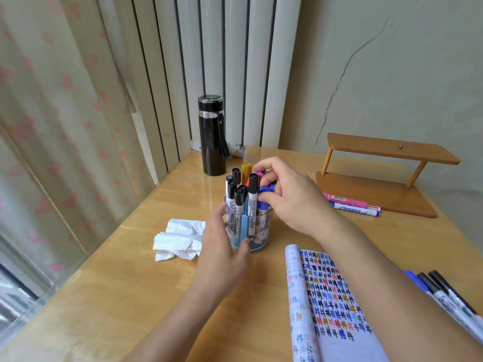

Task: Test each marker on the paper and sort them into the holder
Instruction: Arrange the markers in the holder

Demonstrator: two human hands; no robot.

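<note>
- Our left hand (222,241) wraps around the near left side of the holder (257,227), fingers curled against its clear wall and the thumb pressed low at the front by the blue base
- Our right hand (292,197) reaches in from the right over the top of the holder, and its fingertips pinch the cap end of a blue marker (267,189) that stands in the holder's right side
- We see the holder standing upright near the middle of the wooden table (117,283), a clear cup split by a light blue divider
- Black-capped markers (238,197) stand upright in its left part, with a yellow marker (246,169) behind them
- To the right and nearer to us lies the paper (334,296), an open notebook covered in rows of small hash marks in black, blue, red and yellow; our right forearm crosses above it
- Several loose markers (449,296) lie at the table's right edge
- A pink marker (345,201) and a blue-capped marker (358,210) lie side by side against a low wooden shelf (379,178)
- A crumpled white tissue (180,239) lies just left of the holder, and a black flask (211,137) stands behind it
</note>
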